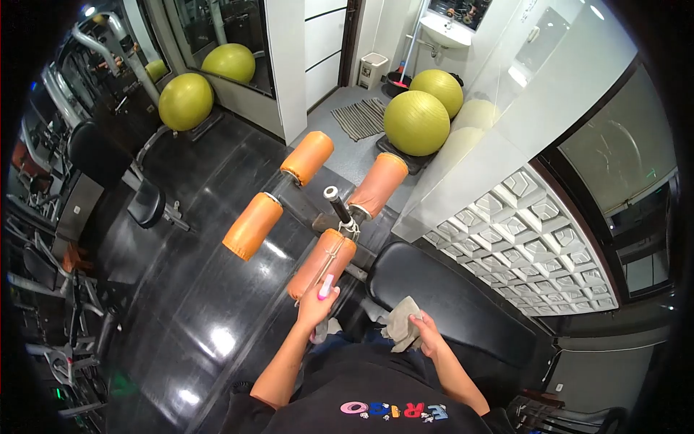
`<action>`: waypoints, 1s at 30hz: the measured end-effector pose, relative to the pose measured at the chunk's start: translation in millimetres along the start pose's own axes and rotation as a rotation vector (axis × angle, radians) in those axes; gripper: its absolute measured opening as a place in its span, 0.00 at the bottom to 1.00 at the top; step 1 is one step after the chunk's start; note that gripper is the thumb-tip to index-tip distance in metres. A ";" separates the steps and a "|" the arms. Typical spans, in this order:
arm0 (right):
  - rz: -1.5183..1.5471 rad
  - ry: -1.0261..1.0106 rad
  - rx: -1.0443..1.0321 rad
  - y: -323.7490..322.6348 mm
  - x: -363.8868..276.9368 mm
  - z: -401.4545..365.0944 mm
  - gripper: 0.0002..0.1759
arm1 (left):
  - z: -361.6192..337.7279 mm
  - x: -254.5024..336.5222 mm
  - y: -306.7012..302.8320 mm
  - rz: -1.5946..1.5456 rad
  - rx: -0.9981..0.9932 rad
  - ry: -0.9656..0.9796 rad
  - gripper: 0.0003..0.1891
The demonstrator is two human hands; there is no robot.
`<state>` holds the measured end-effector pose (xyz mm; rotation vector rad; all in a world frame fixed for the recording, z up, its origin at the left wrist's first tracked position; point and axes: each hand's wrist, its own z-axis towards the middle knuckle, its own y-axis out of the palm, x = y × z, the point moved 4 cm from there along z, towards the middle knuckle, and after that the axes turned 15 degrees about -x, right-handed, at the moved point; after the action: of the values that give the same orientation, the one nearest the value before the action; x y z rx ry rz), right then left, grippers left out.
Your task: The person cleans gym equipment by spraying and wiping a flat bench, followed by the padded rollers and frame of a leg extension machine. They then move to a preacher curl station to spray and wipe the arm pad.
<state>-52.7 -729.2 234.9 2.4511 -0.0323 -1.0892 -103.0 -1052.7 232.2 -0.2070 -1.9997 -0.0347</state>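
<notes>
My left hand (314,309) is wrapped round a small spray bottle (327,286) with a white and pink top; my fingers hide most of its body. Just beyond it lies an orange foam roller (323,264) with a cord tied along it. In my right hand (430,335) a crumpled greyish-beige cloth (403,324) hangs, pinched at its edge, above the near end of a black padded bench (444,304). An upright metal post with a black grip (337,206) stands between the cord-tied roller and another orange roller (379,186).
Two more orange rollers (308,158) (253,226) sit on the bench's far crossbar. Green exercise balls (417,123) rest by the right wall, another ball (186,101) by the mirror. Gym machines (101,155) line the left side. A sink (446,31) is at the back.
</notes>
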 end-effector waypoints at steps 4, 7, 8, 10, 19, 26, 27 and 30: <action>-0.100 0.025 0.015 7.4 -7.1 -2.5 0.18 | 10.1 15.6 -7.1 0.166 0.041 0.019 0.24; -0.180 0.029 -0.036 13.9 -13.0 0.8 0.21 | 10.5 15.2 -10.4 0.326 0.044 -0.028 0.26; -0.184 0.052 -0.034 14.0 -12.5 3.0 0.21 | 10.2 9.6 -11.8 0.398 0.064 -0.092 0.26; -0.294 0.074 -0.041 14.3 -13.4 12.2 0.21 | -0.7 11.0 -14.4 0.442 0.151 -0.110 0.25; -0.387 -0.081 -0.124 45.0 -70.3 89.6 0.20 | -76.5 -58.2 -19.2 0.309 0.297 -0.350 0.24; -0.937 -0.413 -0.173 92.9 -130.3 192.3 0.15 | -126.2 -73.7 -16.9 0.018 0.531 -0.289 0.16; -1.096 -0.457 -0.144 106.0 -125.2 206.5 0.14 | -126.6 -80.7 -17.8 0.075 0.563 -0.230 0.16; -1.495 -0.404 -0.235 162.2 -60.3 231.0 0.16 | -131.6 -76.8 -11.8 0.028 0.638 -0.174 0.16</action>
<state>-232.2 -953.8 209.4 1.7187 1.8729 -1.8896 44.7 -1089.8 219.7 0.1798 -2.0736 0.6494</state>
